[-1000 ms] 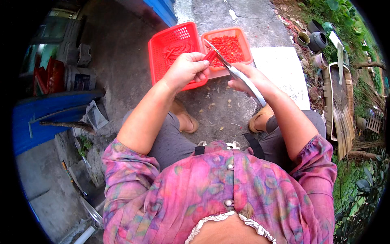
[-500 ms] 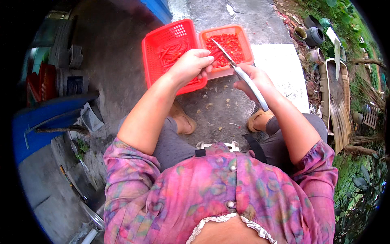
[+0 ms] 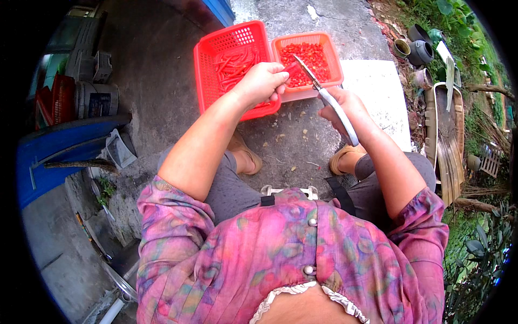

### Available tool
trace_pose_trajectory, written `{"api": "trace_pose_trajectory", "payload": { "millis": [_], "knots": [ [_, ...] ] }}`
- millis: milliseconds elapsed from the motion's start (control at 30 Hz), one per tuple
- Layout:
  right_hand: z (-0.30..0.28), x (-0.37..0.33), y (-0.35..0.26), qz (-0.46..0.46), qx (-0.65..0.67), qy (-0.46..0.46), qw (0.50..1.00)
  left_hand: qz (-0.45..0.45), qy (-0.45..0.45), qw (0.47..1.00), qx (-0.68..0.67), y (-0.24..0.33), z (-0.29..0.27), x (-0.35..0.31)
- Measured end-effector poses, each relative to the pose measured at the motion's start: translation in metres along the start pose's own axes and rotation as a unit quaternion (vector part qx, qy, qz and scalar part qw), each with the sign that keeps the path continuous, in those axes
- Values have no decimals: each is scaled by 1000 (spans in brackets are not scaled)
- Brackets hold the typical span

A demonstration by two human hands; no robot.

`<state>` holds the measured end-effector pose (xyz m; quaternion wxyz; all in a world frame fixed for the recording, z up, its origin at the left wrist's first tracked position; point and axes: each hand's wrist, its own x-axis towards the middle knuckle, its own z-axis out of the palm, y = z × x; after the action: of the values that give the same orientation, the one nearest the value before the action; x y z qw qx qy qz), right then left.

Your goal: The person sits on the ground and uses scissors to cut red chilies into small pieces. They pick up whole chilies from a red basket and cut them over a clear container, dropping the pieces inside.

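Observation:
My left hand (image 3: 263,83) is closed in a pinch over the near right corner of the red plastic basket (image 3: 205,70). Between its fingertips is a red chili pepper (image 3: 293,69), mostly covered by the fingers. Whole red chilies (image 3: 233,65) lie in that basket. My right hand (image 3: 348,108) grips a pair of scissors (image 3: 339,115) with pale handles; its blades point up and left, beside the held chili. Under the blades stands an orange-pink basket (image 3: 335,59) of chopped red chilies (image 3: 315,56).
A white board (image 3: 375,89) lies right of the baskets. My feet in tan shoes (image 3: 249,161) rest on grey concrete (image 3: 291,143). Pots (image 3: 420,51) and plants line the right side. Buckets (image 3: 97,100), a blue panel (image 3: 59,156) and a dustpan (image 3: 120,151) are at the left.
Both hands and the baskets appear slightly shifted to the right in view. The chili at my left fingertips now shows more plainly beside the scissor blades, which look more closed.

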<state>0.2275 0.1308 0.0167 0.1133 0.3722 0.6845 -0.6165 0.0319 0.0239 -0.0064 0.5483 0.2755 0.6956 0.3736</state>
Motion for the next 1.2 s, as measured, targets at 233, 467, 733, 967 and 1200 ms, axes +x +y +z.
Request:
{"api": "trace_pose_trajectory", "payload": {
  "millis": [233, 467, 733, 967, 1200],
  "knots": [
    [2, 10, 24, -123, 38, 11, 992, 40, 4, 999, -16, 6, 8, -2],
    [-2, 4, 11, -77, 16, 6, 997, 59, -29, 998, 21, 2, 8, 2],
    [1, -7, -4, -11, 40, 13, 999, -11, 3, 998, -55, -1, 6, 4],
    [5, 10, 22, -151, 2, 37, 988, 35, -15, 997, -65, 5, 11, 1],
    [1, -5, -3, -15, -1, -9, 1000, 23, -34, 996, -84, 2, 8, 3]
  ]
}}
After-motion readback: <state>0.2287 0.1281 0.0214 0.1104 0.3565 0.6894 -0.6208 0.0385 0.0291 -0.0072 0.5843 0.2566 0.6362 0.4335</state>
